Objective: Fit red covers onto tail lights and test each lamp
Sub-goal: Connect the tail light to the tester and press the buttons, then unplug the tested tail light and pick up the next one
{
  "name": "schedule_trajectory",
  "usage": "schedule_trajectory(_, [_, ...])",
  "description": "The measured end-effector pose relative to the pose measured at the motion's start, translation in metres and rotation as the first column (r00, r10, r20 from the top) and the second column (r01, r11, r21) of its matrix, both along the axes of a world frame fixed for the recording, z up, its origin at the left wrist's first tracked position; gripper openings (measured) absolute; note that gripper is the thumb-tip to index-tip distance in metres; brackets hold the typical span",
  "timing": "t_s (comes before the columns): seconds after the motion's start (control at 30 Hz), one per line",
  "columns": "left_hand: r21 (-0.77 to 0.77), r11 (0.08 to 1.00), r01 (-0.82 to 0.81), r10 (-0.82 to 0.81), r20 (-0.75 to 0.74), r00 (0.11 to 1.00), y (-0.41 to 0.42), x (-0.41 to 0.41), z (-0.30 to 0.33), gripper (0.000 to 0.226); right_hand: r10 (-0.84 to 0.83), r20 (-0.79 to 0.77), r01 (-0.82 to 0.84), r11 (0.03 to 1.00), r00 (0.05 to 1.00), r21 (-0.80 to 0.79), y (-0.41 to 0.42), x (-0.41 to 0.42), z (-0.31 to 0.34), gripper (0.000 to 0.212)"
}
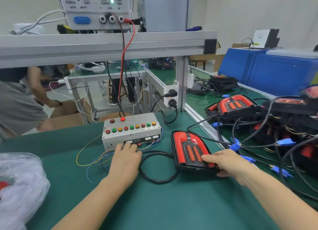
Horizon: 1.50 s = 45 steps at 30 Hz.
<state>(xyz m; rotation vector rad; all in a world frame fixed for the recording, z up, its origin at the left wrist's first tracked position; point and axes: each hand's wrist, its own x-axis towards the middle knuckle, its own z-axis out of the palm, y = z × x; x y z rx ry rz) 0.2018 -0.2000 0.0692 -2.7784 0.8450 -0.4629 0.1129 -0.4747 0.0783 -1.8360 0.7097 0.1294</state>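
1. Hands are working the test step: the right hand (228,164) is gripping the near edge of the tail light (190,150), fingers (209,158) lying over its red cover, thumb underneath.
2. Left hand (126,154) is resting at the front of the test box (131,131), fingers curled against the connector strip; whether they are pinching a plug cannot be told.
3. Judging from this, the lamp is covered and awaiting testing; next comes pressing the buttons (131,127).
4. Further tail lights (234,107) are lying farther off on the bench (172,204).
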Motion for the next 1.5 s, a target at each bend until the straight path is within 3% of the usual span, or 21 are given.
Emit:
schedule_trajectory(0.1, [0.038, 0.995, -0.092, 0.094, -0.039, 0.995, -0.01, 0.011, -0.003, 0.035, -0.005, 0.0, 0.005, 1.0, 1.0, 0.018, 0.001, 0.0, 0.0, 0.032])
schedule_trajectory(0.2, [-0.004, 0.998, -0.066, 0.066, -0.044, 0.997, -0.017, 0.017, 0.0, 0.042, -0.059, 0.084, 0.047, 0.989, 0.995, 0.14, 0.006, -0.001, -0.003, 0.033])
schedule_trajectory(0.27, [-0.114, 0.993, 0.039, -0.049, -0.089, 0.995, -0.022, 0.019, 0.002, 0.054, -0.082, 0.147, 0.034, 0.953, 0.986, 0.302, 0.012, -0.003, -0.003, 0.028])
schedule_trajectory(0.33, [-0.329, 0.942, 0.064, -0.134, -0.195, 0.972, -0.028, 0.018, 0.004, 0.06, -0.116, 0.189, 0.038, 0.926, 0.975, 0.376, 0.016, -0.005, -0.003, 0.022])
schedule_trajectory(0.4, [-0.516, 0.853, -0.076, -0.162, -0.4, 0.902, -0.031, 0.017, 0.007, 0.057, -0.153, 0.221, 0.053, 0.913, 0.963, 0.404, 0.018, -0.007, -0.005, 0.023])
schedule_trajectory(0.47, [-0.598, 0.778, -0.191, -0.2, -0.524, 0.828, -0.032, 0.018, 0.008, 0.047, -0.177, 0.245, 0.058, 0.903, 0.953, 0.425, 0.018, -0.01, -0.006, 0.024])
schedule_trajectory(0.53, [-0.556, 0.792, -0.253, -0.163, -0.591, 0.79, -0.034, 0.019, 0.011, 0.031, -0.178, 0.264, 0.052, 0.903, 0.948, 0.425, 0.018, -0.013, -0.007, 0.022])
schedule_trajectory(0.6, [-0.498, 0.812, -0.304, -0.115, -0.648, 0.753, -0.037, 0.018, 0.012, 0.037, -0.169, 0.282, 0.039, 0.91, 0.944, 0.414, 0.017, -0.015, -0.007, 0.02])
schedule_trajectory(0.7, [-0.239, 0.953, -0.185, 0.041, -0.506, 0.862, -0.043, 0.017, 0.009, 0.036, -0.158, 0.309, 0.02, 0.914, 0.938, 0.405, 0.018, -0.018, -0.006, 0.017])
schedule_trajectory(0.8, [0.0, 0.997, -0.083, 0.081, -0.256, 0.963, -0.048, 0.016, 0.001, 0.032, -0.162, 0.34, 0.002, 0.905, 0.926, 0.426, 0.021, -0.022, -0.005, 0.017])
schedule_trajectory(0.93, [-0.065, 0.996, -0.056, 0.049, -0.106, 0.993, -0.052, 0.013, 0.001, 0.022, -0.187, 0.403, -0.041, 0.869, 0.896, 0.494, 0.018, -0.029, -0.004, 0.018])
schedule_trajectory(1.0, [-0.264, 0.96, -0.09, 0.062, -0.111, 0.992, -0.054, 0.01, 0.011, 0.016, -0.219, 0.44, -0.073, 0.828, 0.871, 0.556, 0.016, -0.032, 0.0, 0.02])
schedule_trajectory(1.13, [-0.718, 0.695, -0.038, -0.078, -0.127, 0.989, -0.064, -0.005, 0.046, 0.014, -0.221, 0.509, -0.174, 0.767, 0.832, 0.617, 0.022, -0.038, 0.012, 0.029])
schedule_trajectory(1.17, [-0.806, 0.591, -0.033, -0.15, -0.15, 0.977, -0.068, -0.008, 0.055, 0.016, -0.217, 0.526, -0.196, 0.759, 0.823, 0.62, 0.026, -0.039, 0.016, 0.033])
schedule_trajectory(1.23, [-0.947, 0.279, -0.158, -0.368, -0.257, 0.894, -0.077, -0.018, 0.074, 0.023, -0.217, 0.569, -0.23, 0.758, 0.794, 0.61, 0.034, -0.039, 0.022, 0.045])
schedule_trajectory(1.3, [-0.907, -0.018, -0.422, -0.561, -0.34, 0.754, -0.084, -0.03, 0.087, 0.027, -0.209, 0.604, -0.249, 0.773, 0.769, 0.584, 0.039, -0.039, 0.03, 0.057])
schedule_trajectory(1.33, [-0.831, -0.115, -0.544, -0.652, -0.35, 0.673, -0.088, -0.035, 0.092, 0.028, -0.201, 0.612, -0.264, 0.769, 0.765, 0.583, 0.041, -0.039, 0.034, 0.059])
schedule_trajectory(1.43, [-0.531, -0.23, -0.816, -0.857, -0.286, 0.428, -0.092, -0.047, 0.096, 0.031, -0.192, 0.591, -0.302, 0.715, 0.783, 0.631, 0.047, -0.04, 0.044, 0.06])
schedule_trajectory(1.5, [-0.415, -0.268, -0.869, -0.894, -0.228, 0.385, -0.092, -0.052, 0.093, 0.025, -0.194, 0.593, -0.308, 0.706, 0.782, 0.638, 0.047, -0.042, 0.046, 0.059])
